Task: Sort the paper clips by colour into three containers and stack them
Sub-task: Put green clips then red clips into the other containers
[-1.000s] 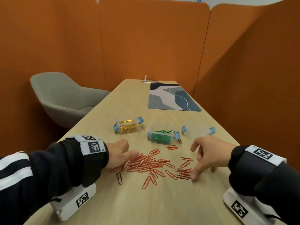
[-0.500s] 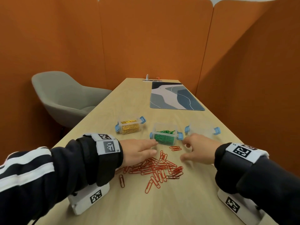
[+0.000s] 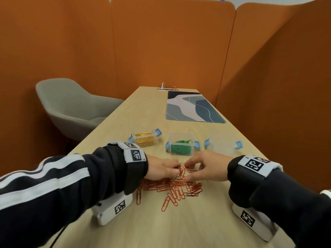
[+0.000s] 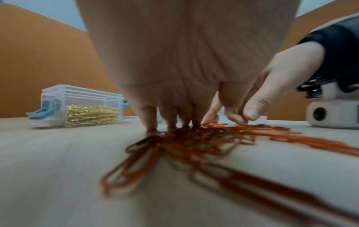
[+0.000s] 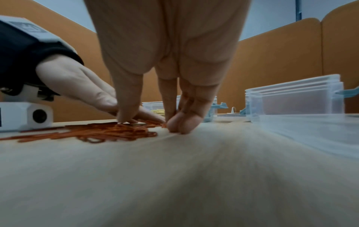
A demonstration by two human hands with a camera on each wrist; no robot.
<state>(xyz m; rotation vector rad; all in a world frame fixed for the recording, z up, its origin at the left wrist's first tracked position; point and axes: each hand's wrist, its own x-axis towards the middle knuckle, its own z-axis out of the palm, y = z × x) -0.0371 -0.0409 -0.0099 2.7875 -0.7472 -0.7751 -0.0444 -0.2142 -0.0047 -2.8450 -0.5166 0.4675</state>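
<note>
Gold box [image 3: 144,139]: clear plastic, blue latches at both ends, open top; filled about halfway with gold clips [image 4: 92,114]. It sits leftmost of the three on the table [image 3: 125,122].
Green box [image 3: 181,146]: same kind, just right of the gold box; holds green clips [image 3: 180,148], a few poking up near the rim.
Empty box [image 3: 223,144]: same kind, rightmost; nothing shows inside in either the head view or the right wrist view.
Row: the three boxes stand apart from one another, side by side, beyond the hands.
Red clips [image 3: 176,187]: loose pile on the table in front of the green box, none in a box; some stragglers lie at the near edge of the pile.
Left hand [image 3: 161,170]: palm down, fingers fairly straight, tips resting on the left part of the pile.
Right hand [image 3: 206,168]: fingers bent downward, tips on the pile's far right edge and on the table; whether it actually pinches a clip, I cannot tell.
Hands: fingertips nearly meet over the pile.
Mat [image 3: 192,106]: patterned blue-grey, farther up the table.
Chair [image 3: 71,106]: grey, left of the table.
</note>
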